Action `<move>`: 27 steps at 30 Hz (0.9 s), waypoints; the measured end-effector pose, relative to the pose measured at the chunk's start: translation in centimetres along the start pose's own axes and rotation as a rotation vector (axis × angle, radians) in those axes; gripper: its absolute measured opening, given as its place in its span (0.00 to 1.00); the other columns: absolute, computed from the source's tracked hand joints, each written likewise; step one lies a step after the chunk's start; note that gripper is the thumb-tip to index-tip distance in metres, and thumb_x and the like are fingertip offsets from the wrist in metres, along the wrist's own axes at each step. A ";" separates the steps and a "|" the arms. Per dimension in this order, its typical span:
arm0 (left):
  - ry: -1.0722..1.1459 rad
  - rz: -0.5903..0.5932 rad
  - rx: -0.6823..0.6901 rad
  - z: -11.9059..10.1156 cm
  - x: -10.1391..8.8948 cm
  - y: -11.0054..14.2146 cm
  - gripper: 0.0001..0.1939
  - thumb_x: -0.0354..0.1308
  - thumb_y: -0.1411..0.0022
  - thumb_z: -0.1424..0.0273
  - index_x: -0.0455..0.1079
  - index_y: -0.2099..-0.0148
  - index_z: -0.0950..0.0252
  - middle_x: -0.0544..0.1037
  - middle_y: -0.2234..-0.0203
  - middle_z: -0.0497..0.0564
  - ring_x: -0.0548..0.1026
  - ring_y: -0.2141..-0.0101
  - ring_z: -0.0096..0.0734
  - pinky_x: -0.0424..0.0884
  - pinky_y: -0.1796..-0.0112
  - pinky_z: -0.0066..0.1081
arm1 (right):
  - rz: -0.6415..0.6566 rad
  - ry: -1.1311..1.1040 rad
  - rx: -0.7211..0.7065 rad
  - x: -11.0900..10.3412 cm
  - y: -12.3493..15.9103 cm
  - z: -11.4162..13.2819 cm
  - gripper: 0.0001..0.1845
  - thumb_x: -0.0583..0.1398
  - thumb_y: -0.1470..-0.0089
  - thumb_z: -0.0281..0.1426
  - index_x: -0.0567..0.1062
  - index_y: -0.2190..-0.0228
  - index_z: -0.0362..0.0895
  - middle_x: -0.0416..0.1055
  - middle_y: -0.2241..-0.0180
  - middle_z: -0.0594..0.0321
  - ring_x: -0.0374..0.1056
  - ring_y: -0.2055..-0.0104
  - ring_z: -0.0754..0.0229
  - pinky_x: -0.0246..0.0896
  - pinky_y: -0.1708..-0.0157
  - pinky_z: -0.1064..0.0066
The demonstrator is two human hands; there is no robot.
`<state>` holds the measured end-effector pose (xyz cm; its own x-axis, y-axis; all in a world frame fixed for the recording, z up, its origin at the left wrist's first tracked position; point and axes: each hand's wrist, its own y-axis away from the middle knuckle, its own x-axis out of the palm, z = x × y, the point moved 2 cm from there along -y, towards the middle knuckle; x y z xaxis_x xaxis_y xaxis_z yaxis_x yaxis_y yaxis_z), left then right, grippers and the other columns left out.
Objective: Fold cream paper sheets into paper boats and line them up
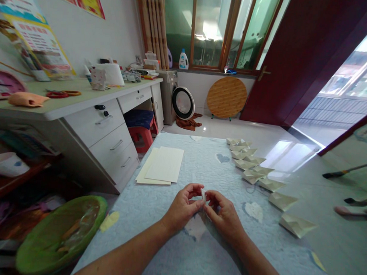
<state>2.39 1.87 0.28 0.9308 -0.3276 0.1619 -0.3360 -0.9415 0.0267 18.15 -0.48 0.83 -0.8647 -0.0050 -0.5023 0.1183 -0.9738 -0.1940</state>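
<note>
A small folded piece of pale paper (pixel 203 194) is pinched between both my hands above the middle of the table, seen nearly edge-on. My left hand (pixel 191 202) has its thumb and fingers closed on its left side. My right hand (pixel 219 207) grips the other side with bent fingers, which partly hide it. Beyond my left hand lies a stack of pale paper sheets (pixel 164 165), their edges not lined up. Along the table's right edge stands a row of several folded paper boats (pixel 283 201), the closest one (pixel 297 225) nearest to my right arm.
A light blue patterned cloth (pixel 207 154) covers the table. To the left stand a white desk (pixel 96 126) with drawers and a green basin (pixel 62 233). A red stool (pixel 143 130), a washing machine with its door (pixel 183 103) open, and a round wooden tabletop (pixel 227 97) are farther back.
</note>
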 end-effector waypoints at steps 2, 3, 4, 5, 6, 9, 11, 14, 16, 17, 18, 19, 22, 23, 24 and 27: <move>-0.033 -0.001 0.018 -0.2 0.0 0.0 0.18 0.65 0.46 0.69 0.70 0.52 0.66 0.77 0.58 0.56 0.75 0.52 0.39 0.71 0.54 0.35 | -0.001 -0.001 -0.007 0.1 0.0 0.0 0.12 0.60 0.47 0.32 0.74 0.59 0.44 0.74 0.67 0.63 0.67 0.68 0.61 0.62 0.67 0.71; -0.046 0.003 0.022 -0.2 0.0 0.1 0.17 0.65 0.45 0.69 0.71 0.54 0.66 0.77 0.58 0.56 0.75 0.52 0.40 0.71 0.53 0.35 | 0.002 -0.006 -0.007 0.1 0.0 0.0 0.12 0.60 0.47 0.32 0.74 0.60 0.44 0.73 0.68 0.63 0.67 0.68 0.62 0.62 0.67 0.71; -0.053 0.006 0.023 -0.3 0.1 0.1 0.16 0.65 0.45 0.70 0.71 0.54 0.66 0.77 0.58 0.56 0.75 0.53 0.39 0.71 0.53 0.35 | 0.009 -0.015 -0.007 0.2 0.1 0.0 0.11 0.60 0.47 0.31 0.73 0.60 0.44 0.73 0.68 0.63 0.66 0.68 0.62 0.62 0.67 0.71; -0.055 0.012 0.024 -0.4 0.1 0.1 0.15 0.64 0.45 0.70 0.72 0.55 0.66 0.77 0.58 0.56 0.75 0.53 0.39 0.71 0.53 0.35 | 0.016 -0.025 -0.006 0.2 0.1 0.1 0.10 0.60 0.46 0.31 0.73 0.60 0.44 0.73 0.68 0.64 0.66 0.68 0.62 0.62 0.67 0.72; -0.052 0.021 0.025 -0.5 0.1 0.2 0.14 0.64 0.44 0.71 0.72 0.55 0.66 0.77 0.58 0.56 0.75 0.54 0.39 0.71 0.53 0.35 | 0.023 -0.035 -0.005 0.2 0.1 0.1 0.10 0.60 0.46 0.31 0.73 0.60 0.44 0.72 0.68 0.64 0.66 0.68 0.62 0.61 0.67 0.72; -0.043 0.038 0.045 -0.5 0.3 0.2 0.13 0.63 0.44 0.72 0.73 0.55 0.66 0.76 0.57 0.55 0.76 0.55 0.38 0.72 0.54 0.35 | 0.046 -0.062 -0.001 0.3 0.1 0.1 0.09 0.60 0.46 0.30 0.71 0.61 0.44 0.72 0.68 0.65 0.65 0.69 0.63 0.61 0.67 0.72; -0.057 0.040 0.075 -0.5 0.3 0.3 0.13 0.63 0.44 0.73 0.74 0.55 0.66 0.75 0.57 0.54 0.76 0.56 0.38 0.73 0.54 0.35 | 0.057 -0.069 0.001 0.4 0.1 0.2 0.08 0.59 0.45 0.30 0.71 0.61 0.44 0.71 0.68 0.65 0.65 0.69 0.63 0.60 0.68 0.72; -0.090 0.039 0.120 -0.6 0.3 0.3 0.13 0.61 0.44 0.74 0.75 0.55 0.64 0.72 0.57 0.53 0.76 0.55 0.38 0.75 0.57 0.34 | 0.065 -0.067 -0.001 0.3 0.2 0.3 0.07 0.58 0.44 0.30 0.70 0.61 0.44 0.70 0.69 0.66 0.64 0.70 0.63 0.59 0.69 0.72; -0.106 0.035 0.134 -0.6 0.3 0.3 0.13 0.60 0.44 0.75 0.74 0.54 0.64 0.71 0.57 0.53 0.76 0.55 0.38 0.76 0.58 0.33 | 0.069 -0.067 -0.002 0.2 0.2 0.4 0.07 0.58 0.43 0.31 0.70 0.61 0.44 0.70 0.69 0.66 0.64 0.70 0.63 0.59 0.69 0.72; -0.113 0.032 0.137 -0.7 0.3 0.3 0.13 0.60 0.43 0.75 0.74 0.54 0.64 0.71 0.57 0.53 0.77 0.55 0.38 0.76 0.58 0.33 | 0.073 -0.065 -0.001 0.2 0.3 0.5 0.07 0.58 0.43 0.31 0.70 0.61 0.44 0.70 0.69 0.65 0.64 0.70 0.63 0.59 0.68 0.72; -0.122 0.027 0.138 -0.7 0.3 0.3 0.13 0.60 0.43 0.75 0.74 0.54 0.64 0.71 0.57 0.53 0.77 0.55 0.38 0.76 0.59 0.33 | 0.077 -0.062 0.000 0.1 0.3 0.5 0.07 0.57 0.43 0.32 0.70 0.61 0.44 0.70 0.70 0.65 0.64 0.70 0.63 0.59 0.68 0.72; -0.135 0.022 0.137 -0.7 0.3 0.4 0.13 0.59 0.42 0.75 0.73 0.54 0.64 0.71 0.57 0.53 0.77 0.55 0.38 0.76 0.59 0.32 | 0.076 -0.057 0.002 0.1 0.3 0.6 0.07 0.57 0.42 0.32 0.70 0.61 0.44 0.71 0.70 0.65 0.65 0.70 0.62 0.59 0.68 0.71; -0.215 -0.002 0.149 -0.6 0.5 0.4 0.14 0.58 0.42 0.75 0.71 0.52 0.63 0.71 0.55 0.53 0.77 0.56 0.36 0.76 0.60 0.31 | 0.054 -0.042 0.020 0.1 0.4 0.6 0.08 0.55 0.40 0.35 0.69 0.62 0.44 0.71 0.71 0.64 0.66 0.71 0.61 0.58 0.70 0.71; -0.249 -0.011 0.164 -0.5 0.7 0.5 0.16 0.58 0.42 0.75 0.70 0.51 0.62 0.71 0.54 0.53 0.77 0.56 0.36 0.76 0.60 0.32 | 0.038 -0.030 0.027 0.2 0.4 0.6 0.08 0.54 0.40 0.35 0.69 0.62 0.44 0.72 0.72 0.64 0.66 0.72 0.61 0.57 0.70 0.71; -0.283 -0.018 0.184 -0.4 0.8 0.6 0.18 0.58 0.42 0.76 0.68 0.49 0.62 0.70 0.53 0.53 0.76 0.56 0.36 0.76 0.59 0.32 | 0.020 -0.014 0.032 0.3 0.4 0.6 0.08 0.54 0.41 0.35 0.68 0.62 0.44 0.72 0.73 0.65 0.66 0.73 0.61 0.57 0.71 0.71; -0.362 -0.038 0.250 -0.1 1.4 0.8 0.22 0.57 0.43 0.78 0.65 0.47 0.61 0.70 0.51 0.54 0.74 0.54 0.35 0.75 0.57 0.33 | -0.026 0.036 0.037 0.6 0.5 0.4 0.06 0.54 0.43 0.32 0.67 0.62 0.45 0.72 0.73 0.66 0.67 0.74 0.61 0.56 0.72 0.71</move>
<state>3.40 0.62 0.59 0.9472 -0.2572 -0.1914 -0.2969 -0.9290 -0.2210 17.48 -1.07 0.79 -0.8490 0.0285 -0.5277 0.0768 -0.9813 -0.1765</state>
